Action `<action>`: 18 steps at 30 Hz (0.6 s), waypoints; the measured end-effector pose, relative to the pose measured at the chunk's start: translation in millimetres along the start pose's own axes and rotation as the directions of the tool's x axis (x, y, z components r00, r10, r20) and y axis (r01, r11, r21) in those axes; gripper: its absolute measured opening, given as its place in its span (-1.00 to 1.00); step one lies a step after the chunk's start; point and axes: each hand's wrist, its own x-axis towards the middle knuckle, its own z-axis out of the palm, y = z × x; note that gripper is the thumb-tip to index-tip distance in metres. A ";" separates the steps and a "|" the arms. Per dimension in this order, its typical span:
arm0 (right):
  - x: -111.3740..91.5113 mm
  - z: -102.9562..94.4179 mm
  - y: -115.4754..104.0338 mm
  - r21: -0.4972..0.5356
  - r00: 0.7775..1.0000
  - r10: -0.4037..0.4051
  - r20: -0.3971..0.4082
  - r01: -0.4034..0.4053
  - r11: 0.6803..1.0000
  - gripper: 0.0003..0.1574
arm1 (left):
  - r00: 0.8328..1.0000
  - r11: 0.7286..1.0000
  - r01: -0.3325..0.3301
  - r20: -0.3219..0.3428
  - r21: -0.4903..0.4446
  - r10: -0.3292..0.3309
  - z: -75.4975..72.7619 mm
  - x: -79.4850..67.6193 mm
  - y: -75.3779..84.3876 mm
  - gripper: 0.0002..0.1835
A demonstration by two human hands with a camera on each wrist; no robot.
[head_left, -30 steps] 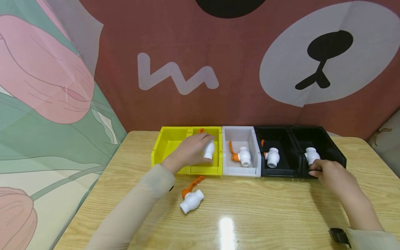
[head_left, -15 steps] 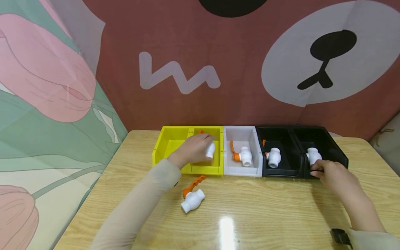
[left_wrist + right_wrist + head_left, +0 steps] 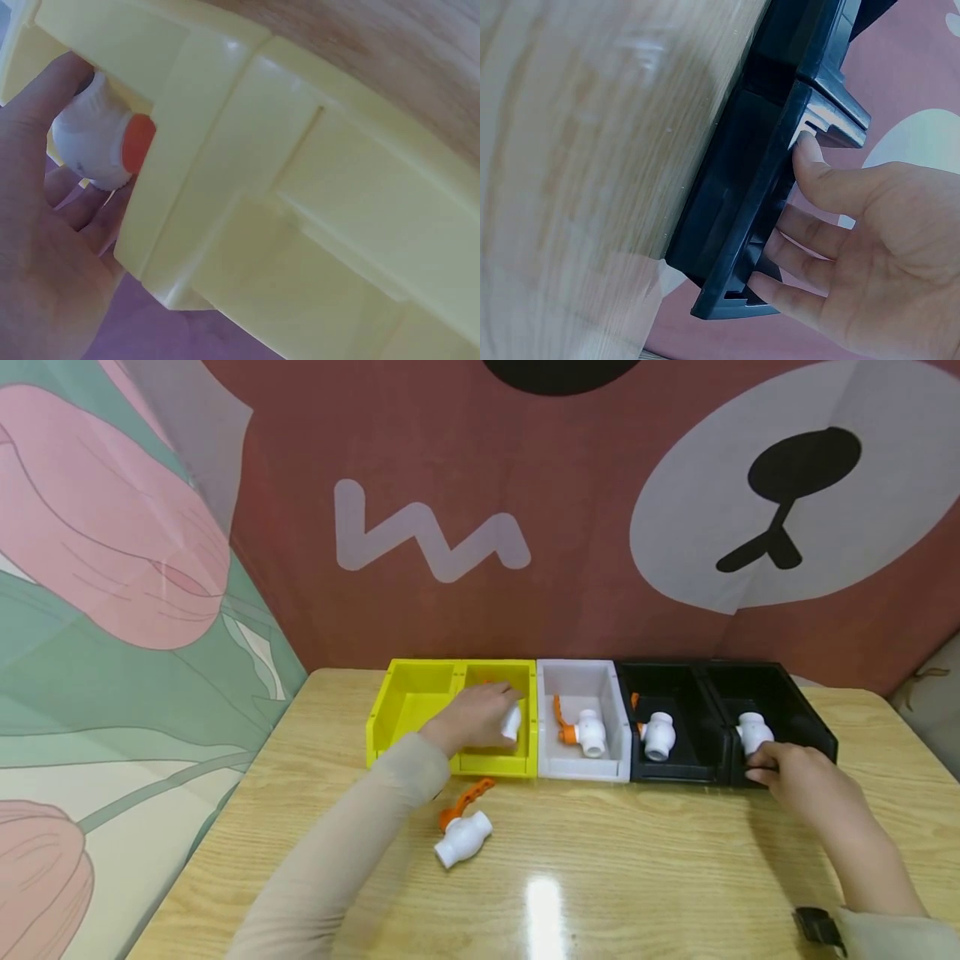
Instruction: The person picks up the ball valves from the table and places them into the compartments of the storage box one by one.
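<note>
My left hand (image 3: pixel 474 718) reaches into the second yellow bin and grips a white ball valve (image 3: pixel 91 135) by its ends, thumb on one side and fingers on the other. Its orange stem collar (image 3: pixel 138 143) faces the bin wall. At the far right, my right hand (image 3: pixel 806 781) is over the front of the end black bin (image 3: pixel 806 727), thumb and fingers curled at the lower end of another white ball valve (image 3: pixel 753 732). In the right wrist view the front wall of that bin hides most of the valve; only a white sliver shows by the thumb.
A loose ball valve with an orange handle (image 3: pixel 462 839) lies on the wooden table (image 3: pixel 637 860). The white bin (image 3: pixel 551 764) and the inner black bin (image 3: pixel 675 681) each hold one valve. The leftmost yellow bin (image 3: pixel 378 718) adjoins them. A printed cloth (image 3: pixel 420 618) hangs behind.
My left hand has shifted slightly to the right inside the yellow bin, and its valve is turned more out of sight behind the fingers. The right hand stays nearly where it was.
</note>
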 end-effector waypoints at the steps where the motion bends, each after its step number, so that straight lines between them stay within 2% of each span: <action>1: 0.2 -0.2 -0.1 0.000 1.000 0.000 0.002 0.000 1.000 -0.89 | 1.000 1.000 0.004 0.005 0.003 -0.004 -0.3 0.7 0.3 -0.08; 7: 0.4 0.1 -1.2 -0.001 1.000 -0.001 0.004 0.001 1.000 -0.91 | 0.999 0.999 0.027 0.043 0.021 -0.028 -0.9 4.7 2.1 -0.07; 14: 2.0 -3.0 -1.0 -0.010 0.996 0.055 0.074 -0.055 0.998 -0.85 | 0.995 0.998 0.051 0.084 0.023 -0.053 1.4 8.5 3.7 -0.05; 18: 1.7 -2.8 -1.4 -0.008 0.995 0.056 0.078 -0.055 0.998 -0.86 | 0.994 0.998 0.051 0.098 0.037 -0.055 4.8 9.2 4.2 -0.07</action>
